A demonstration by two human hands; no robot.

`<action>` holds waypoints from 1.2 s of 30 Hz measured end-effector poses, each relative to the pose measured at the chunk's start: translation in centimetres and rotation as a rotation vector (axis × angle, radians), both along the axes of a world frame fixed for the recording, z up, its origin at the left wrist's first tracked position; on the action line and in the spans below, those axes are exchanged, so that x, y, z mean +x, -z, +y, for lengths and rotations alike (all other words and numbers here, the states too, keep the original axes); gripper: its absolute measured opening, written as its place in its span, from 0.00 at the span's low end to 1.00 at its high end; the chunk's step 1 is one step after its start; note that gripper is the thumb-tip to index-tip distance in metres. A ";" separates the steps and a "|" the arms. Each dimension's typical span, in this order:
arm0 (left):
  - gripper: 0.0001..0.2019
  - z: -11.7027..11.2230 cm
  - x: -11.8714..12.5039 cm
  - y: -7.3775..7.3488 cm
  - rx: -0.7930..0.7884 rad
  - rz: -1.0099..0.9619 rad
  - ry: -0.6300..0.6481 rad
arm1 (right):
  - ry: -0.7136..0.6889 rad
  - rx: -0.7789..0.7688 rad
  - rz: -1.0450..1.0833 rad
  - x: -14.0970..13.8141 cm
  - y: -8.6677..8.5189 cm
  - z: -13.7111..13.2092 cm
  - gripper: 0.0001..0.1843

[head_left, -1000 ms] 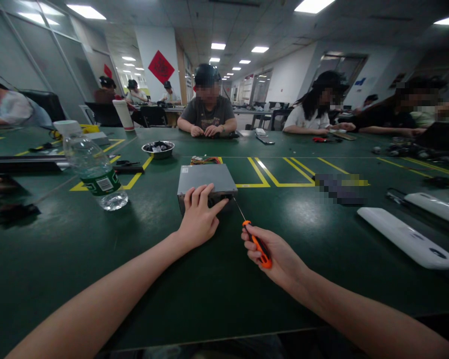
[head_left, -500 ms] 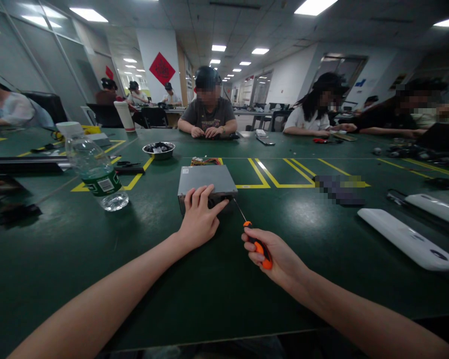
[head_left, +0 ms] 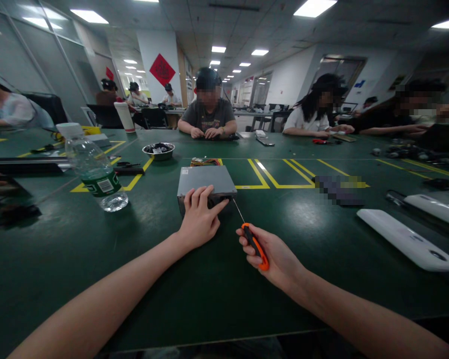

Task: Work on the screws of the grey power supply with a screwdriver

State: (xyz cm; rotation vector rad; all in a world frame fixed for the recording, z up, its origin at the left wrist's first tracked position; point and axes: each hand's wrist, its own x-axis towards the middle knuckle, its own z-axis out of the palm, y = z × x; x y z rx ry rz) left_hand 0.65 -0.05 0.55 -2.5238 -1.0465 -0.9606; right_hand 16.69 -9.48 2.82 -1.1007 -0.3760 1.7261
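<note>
Turned slightly, the orange-black screwdriver clasped in the right hand needs straight alignment, spread left hand steadying the grey metal box.

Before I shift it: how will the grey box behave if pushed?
The box looks flat-sided and metallic, so probably stiff. Its broad, low shape suggests sliding rather than tipping. The wires behind it look thin and bunched, so would probably flop.

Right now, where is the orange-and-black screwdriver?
In the head view, just right of centre, the screwdriver is in the right hand, its tip at or near the close right corner of the grey metal box.
</note>
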 end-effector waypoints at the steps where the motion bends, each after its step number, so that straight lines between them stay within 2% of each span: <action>1: 0.23 0.0 0.0 0.0 -0.001 -0.001 -0.001 | 0.010 0.009 -0.006 0.0 0.0 0.0 0.08; 3: 0.23 0.0 0.1 0.0 0.004 -0.001 -0.003 | 0.026 0.024 -0.020 -0.1 0.0 0.0 0.04; 5: 0.24 0.1 0.1 0.0 0.008 0.007 -0.004 | 0.030 0.031 -0.024 -0.1 0.0 0.0 0.04; 14: 0.25 0.3 -0.1 0.0 -0.009 0.032 -0.004 | -0.034 -0.014 0.051 -0.3 0.0 -0.2 0.13; 20: 0.25 0.3 -0.1 0.0 -0.003 0.039 -0.011 | 0.033 0.010 0.009 -0.2 -0.3 -0.1 0.06; 30: 0.24 0.1 0.1 -0.2 -0.012 0.055 -0.030 | 0.022 -0.018 0.053 -0.1 -0.5 -0.1 0.13; 36: 0.24 0.2 0.1 0.0 -0.010 0.053 -0.043 | 0.060 0.029 -0.014 -0.1 -0.6 0.0 0.06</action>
